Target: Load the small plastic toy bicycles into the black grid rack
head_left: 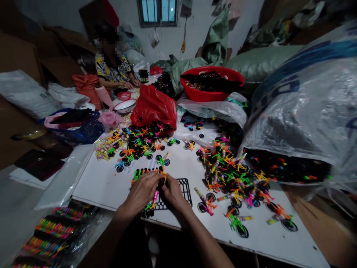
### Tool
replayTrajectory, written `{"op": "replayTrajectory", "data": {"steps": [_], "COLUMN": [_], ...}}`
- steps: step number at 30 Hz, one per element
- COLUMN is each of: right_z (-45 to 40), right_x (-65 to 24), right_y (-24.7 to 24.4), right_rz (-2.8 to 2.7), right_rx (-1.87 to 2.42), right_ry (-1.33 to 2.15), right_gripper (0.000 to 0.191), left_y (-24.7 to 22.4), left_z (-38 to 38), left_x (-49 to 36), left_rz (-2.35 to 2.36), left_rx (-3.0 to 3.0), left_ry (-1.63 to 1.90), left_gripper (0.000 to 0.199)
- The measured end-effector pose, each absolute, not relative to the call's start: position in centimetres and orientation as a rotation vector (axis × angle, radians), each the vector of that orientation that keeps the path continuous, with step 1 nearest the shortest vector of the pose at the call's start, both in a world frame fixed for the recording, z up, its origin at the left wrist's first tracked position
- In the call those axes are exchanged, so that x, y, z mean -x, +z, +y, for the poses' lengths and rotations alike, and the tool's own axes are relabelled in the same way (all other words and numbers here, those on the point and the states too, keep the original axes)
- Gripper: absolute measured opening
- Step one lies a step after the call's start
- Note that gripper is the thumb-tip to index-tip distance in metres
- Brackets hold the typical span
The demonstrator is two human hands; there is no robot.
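Observation:
My left hand (142, 188) lies over the left part of a black grid rack (185, 191) at the table's front edge. Small toy bicycles (137, 175) in bright colours stand in a row in it, partly hidden under that hand. My right hand (172, 190) reaches over the rack's middle. Fingers of both hands are closed together around an orange-yellow toy bicycle (164, 175), mostly hidden by them. To the right is a heap of toy bicycles (225, 167) with printed tubes attached. Another pile of toy bicycles (142, 143) sits behind the rack.
A red plastic bag (154, 108) and a red basin (212, 96) stand farther back. Large translucent sacks (301, 111) bulge on the right. At left is a blue basket (86, 128); packed toys (52, 227) lie below. A co-worker (114, 70) sits at the far left.

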State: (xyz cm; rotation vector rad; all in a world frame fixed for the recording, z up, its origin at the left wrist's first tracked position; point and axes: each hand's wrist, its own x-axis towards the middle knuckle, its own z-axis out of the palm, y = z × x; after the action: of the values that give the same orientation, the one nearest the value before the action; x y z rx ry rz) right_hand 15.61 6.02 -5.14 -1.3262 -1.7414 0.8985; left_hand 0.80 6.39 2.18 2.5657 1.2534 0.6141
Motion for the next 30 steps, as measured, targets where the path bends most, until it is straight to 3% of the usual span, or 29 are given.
{"op": "replayTrajectory", "data": {"steps": [5, 11, 16, 19, 24, 30], "right_z": [5.8, 6.1, 6.9, 9.1, 15.2, 16.1], "right_x": [-15.8, -15.0, -16.8, -18.4, -18.8, -19.8], "right_y": [-4.5, -3.9, -4.2, -3.2, -1.2, -1.3], "right_rz": [-1.969, -2.088, -2.1, -2.198, -2.243, -2.223], "right_rx": [1.478, 1.513, 1.392, 1.307, 1.583, 1.708], "right_ry": [0.785, 0.708, 0.85, 1.057, 0.537, 0.476], "right_gripper": [0.032, 0.025, 0.008, 0.01, 0.027, 0.014], "left_y": [1.8, 1.9, 1.8, 1.9, 2.0, 1.5], "left_z": [6.5, 6.6, 6.1, 5.6, 5.2, 5.7], "left_x": [-0.7, -1.2, -1.4, -1.5, -1.6, -1.4], "left_rz": [1.324, 1.278, 1.234, 1.246, 1.276, 1.215], "left_rx": [-2.485, -2.574, -2.65, -2.652, -2.639, -2.619], "left_ry": [0.677, 0.748, 0.749, 0.748, 0.719, 0.807], "left_gripper": [0.03, 0.017, 0.018, 0.018, 0.017, 0.014]}}
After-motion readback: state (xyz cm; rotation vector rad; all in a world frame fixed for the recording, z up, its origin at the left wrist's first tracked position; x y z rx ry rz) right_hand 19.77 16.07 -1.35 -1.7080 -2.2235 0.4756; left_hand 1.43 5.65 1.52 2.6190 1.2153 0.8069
